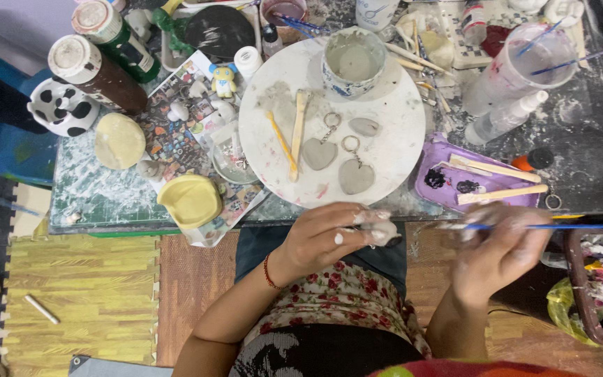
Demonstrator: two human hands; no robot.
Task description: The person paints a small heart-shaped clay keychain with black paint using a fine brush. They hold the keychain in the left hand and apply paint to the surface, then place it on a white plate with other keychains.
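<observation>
Now your left hand (322, 237) is curled shut around a small grey clay piece (383, 232), pinched at the fingertips, so the piece sits at the 3 o'clock end of that hand, just over your lap below the table edge. Its shape is too smeared and hidden to say which way it points. Your right hand (500, 244) is closed on a thin blue paintbrush (560, 227). The brush lies nearly level, long axis running 9 to 3 o'clock, handle shooting out toward 3 o'clock past your fingers, tip end toward the clay piece; the tip itself is blurred. Up at 12 o'clock from your hands sits the round white board (385, 126) with two grey clay hearts (355, 176) on keyrings, and a purple tray (441, 157) lies just beside it at 3 o'clock.
</observation>
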